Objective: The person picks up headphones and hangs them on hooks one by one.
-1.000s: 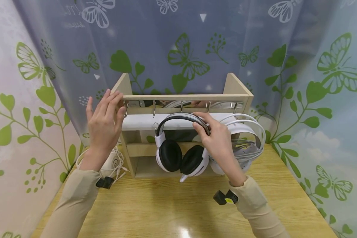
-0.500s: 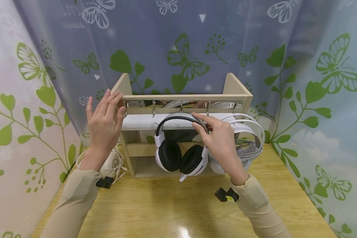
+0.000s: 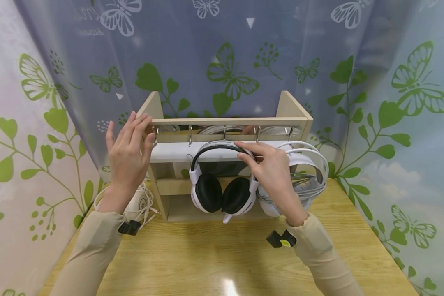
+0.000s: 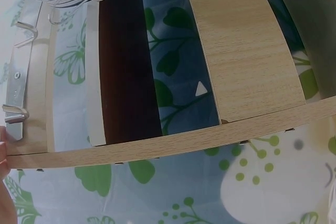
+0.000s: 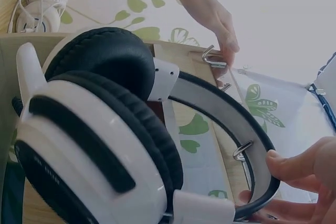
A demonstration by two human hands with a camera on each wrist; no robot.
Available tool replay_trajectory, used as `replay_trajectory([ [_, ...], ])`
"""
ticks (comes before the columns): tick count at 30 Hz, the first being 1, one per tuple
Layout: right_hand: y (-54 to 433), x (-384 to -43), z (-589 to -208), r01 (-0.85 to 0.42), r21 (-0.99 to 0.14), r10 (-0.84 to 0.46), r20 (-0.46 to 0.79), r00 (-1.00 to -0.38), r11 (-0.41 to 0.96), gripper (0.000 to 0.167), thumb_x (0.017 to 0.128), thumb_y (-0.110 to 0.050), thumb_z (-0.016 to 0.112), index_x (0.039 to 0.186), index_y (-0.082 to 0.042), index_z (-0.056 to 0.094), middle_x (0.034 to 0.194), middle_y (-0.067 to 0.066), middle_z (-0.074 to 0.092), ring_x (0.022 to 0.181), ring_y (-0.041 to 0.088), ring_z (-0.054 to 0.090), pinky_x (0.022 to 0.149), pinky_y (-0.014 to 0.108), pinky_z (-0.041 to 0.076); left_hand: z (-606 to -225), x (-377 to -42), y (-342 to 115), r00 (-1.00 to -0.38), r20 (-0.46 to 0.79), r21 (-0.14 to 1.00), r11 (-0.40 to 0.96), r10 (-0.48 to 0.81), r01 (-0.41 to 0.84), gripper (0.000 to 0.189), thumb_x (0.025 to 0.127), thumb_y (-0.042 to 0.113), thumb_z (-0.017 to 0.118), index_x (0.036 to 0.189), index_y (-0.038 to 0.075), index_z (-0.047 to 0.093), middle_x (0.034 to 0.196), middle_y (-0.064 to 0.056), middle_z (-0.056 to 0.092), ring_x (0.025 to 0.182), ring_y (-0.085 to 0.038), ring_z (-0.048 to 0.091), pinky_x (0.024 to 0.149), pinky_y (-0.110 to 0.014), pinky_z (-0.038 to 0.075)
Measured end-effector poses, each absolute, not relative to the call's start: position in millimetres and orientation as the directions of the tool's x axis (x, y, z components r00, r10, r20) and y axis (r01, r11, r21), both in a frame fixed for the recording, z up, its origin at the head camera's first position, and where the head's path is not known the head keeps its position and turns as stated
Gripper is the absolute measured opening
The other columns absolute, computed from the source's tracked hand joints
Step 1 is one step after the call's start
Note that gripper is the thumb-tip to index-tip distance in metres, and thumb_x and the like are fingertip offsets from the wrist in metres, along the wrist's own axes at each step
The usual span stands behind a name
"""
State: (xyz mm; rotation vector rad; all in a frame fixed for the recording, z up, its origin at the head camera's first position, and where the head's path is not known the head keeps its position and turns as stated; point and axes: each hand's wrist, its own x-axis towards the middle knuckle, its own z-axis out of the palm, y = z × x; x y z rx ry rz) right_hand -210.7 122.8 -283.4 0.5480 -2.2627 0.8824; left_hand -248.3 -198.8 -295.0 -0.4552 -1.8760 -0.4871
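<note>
A white headset (image 3: 209, 193) with black ear pads and a short microphone boom is upright before the hook rail. My right hand (image 3: 271, 168) pinches the right part of its headband between thumb and fingers. In the right wrist view, a metal hook (image 5: 242, 150) shows inside the headband's arch, beside the right thumb (image 5: 286, 163). My left hand (image 3: 127, 160) rests with extended fingers on the upper left end of the wooden rack (image 3: 229, 121). Only a bit of the left hand's fingers (image 4: 3, 156) shows in the left wrist view, at the rack's corner.
Several metal hooks (image 3: 190, 135) line the rail under the rack's top board. At the right end hangs another white headset (image 3: 306, 164) with looped grey cable. A white round item (image 3: 135, 207) wrapped in white cables lies on the wooden table (image 3: 192, 263), left of the rack.
The headset has shifted very slightly left and up, with the right hand still pinching its headband. The left hand stays at the rack's corner.
</note>
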Motion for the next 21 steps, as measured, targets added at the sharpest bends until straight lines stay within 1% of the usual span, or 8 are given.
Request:
replay_trajectory([
  [2, 122.7, -212.4, -283.9, -0.574, -0.451, -0.141, 0.69, -0.71, 0.683, 0.029, 0.09, -0.022, 0.077, 0.119, -0.023, 0.078, 0.108, 0.002, 0.078, 0.074, 0.015, 0.073, 0.059, 0.029, 0.051, -295.3, -248.3, -198.9, -0.335, 0.939, 0.116, 0.842, 0.08, 0.527, 0.049, 0.108, 0.043, 0.042, 0.135, 0.008, 0.064, 0.14, -0.008, 0.062, 0.139, -0.028, 0.051, 0.123, -0.054, 0.012],
  [5, 122.7, -214.2, -284.9, -0.578, -0.444, -0.14, 0.699, -0.702, 0.684, 0.03, 0.089, -0.021, 0.078, 0.119, -0.024, 0.078, 0.107, 0.002, 0.078, 0.068, 0.014, 0.07, 0.052, 0.027, 0.04, -295.7, -248.8, -198.9, -0.335, 0.939, 0.114, 0.842, 0.082, 0.527, 0.047, 0.108, 0.042, 0.044, 0.135, 0.008, 0.064, 0.14, -0.008, 0.062, 0.139, -0.028, 0.051, 0.123, -0.054, 0.012],
  [6, 122.9, -214.8, -285.5, -0.581, -0.437, -0.142, 0.704, -0.696, 0.687, 0.03, 0.089, -0.021, 0.078, 0.119, -0.024, 0.078, 0.108, 0.001, 0.078, 0.067, 0.015, 0.07, 0.052, 0.027, 0.039, -295.9, -249.0, -198.9, -0.334, 0.939, 0.113, 0.842, 0.083, 0.527, 0.046, 0.108, 0.041, 0.045, 0.135, 0.008, 0.064, 0.14, -0.008, 0.062, 0.139, -0.029, 0.051, 0.123, -0.054, 0.013],
  [10, 123.9, -215.8, -287.0, -0.591, -0.424, -0.146, 0.715, -0.683, 0.686, 0.032, 0.088, -0.021, 0.078, 0.119, -0.024, 0.078, 0.114, 0.0, 0.076, 0.07, 0.017, 0.073, 0.054, 0.024, 0.045, -296.1, -249.6, -199.1, -0.332, 0.94, 0.11, 0.844, 0.084, 0.525, 0.046, 0.108, 0.04, 0.045, 0.135, 0.008, 0.063, 0.141, -0.008, 0.062, 0.139, -0.029, 0.051, 0.123, -0.054, 0.013],
  [14, 124.5, -216.0, -287.5, -0.6, -0.44, -0.147, 0.712, -0.686, 0.669, 0.031, 0.089, -0.021, 0.076, 0.12, -0.022, 0.078, 0.116, 0.001, 0.076, 0.075, 0.018, 0.075, 0.059, 0.028, 0.055, -296.1, -249.5, -199.4, -0.333, 0.939, 0.11, 0.844, 0.085, 0.524, 0.047, 0.108, 0.042, 0.044, 0.135, 0.008, 0.063, 0.14, -0.008, 0.062, 0.139, -0.029, 0.051, 0.123, -0.054, 0.013],
  [16, 124.0, -216.1, -286.9, -0.604, -0.437, -0.152, 0.713, -0.684, 0.667, 0.028, 0.091, -0.022, 0.075, 0.119, -0.021, 0.078, 0.115, 0.001, 0.076, 0.08, 0.019, 0.075, 0.064, 0.03, 0.059, -295.9, -249.4, -199.5, -0.332, 0.939, 0.11, 0.845, 0.084, 0.524, 0.047, 0.108, 0.042, 0.044, 0.135, 0.008, 0.063, 0.14, -0.008, 0.062, 0.138, -0.029, 0.051, 0.123, -0.054, 0.013],
  [19, 122.0, -216.0, -285.5, -0.606, -0.423, -0.16, 0.717, -0.678, 0.674, 0.025, 0.094, -0.023, 0.072, 0.118, -0.019, 0.078, 0.114, 0.002, 0.076, 0.091, 0.02, 0.075, 0.072, 0.033, 0.061, -295.4, -249.5, -199.5, -0.328, 0.941, 0.108, 0.847, 0.082, 0.521, 0.047, 0.108, 0.041, 0.044, 0.135, 0.008, 0.063, 0.14, -0.009, 0.063, 0.138, -0.029, 0.051, 0.123, -0.054, 0.013],
  [21, 120.7, -216.2, -285.3, -0.599, -0.419, -0.158, 0.715, -0.681, 0.682, 0.025, 0.095, -0.024, 0.072, 0.119, -0.019, 0.077, 0.114, 0.002, 0.076, 0.093, 0.02, 0.074, 0.071, 0.033, 0.061, -295.0, -249.6, -199.6, -0.325, 0.942, 0.105, 0.848, 0.083, 0.519, 0.048, 0.108, 0.042, 0.044, 0.135, 0.008, 0.063, 0.14, -0.009, 0.063, 0.138, -0.03, 0.051, 0.123, -0.054, 0.013],
])
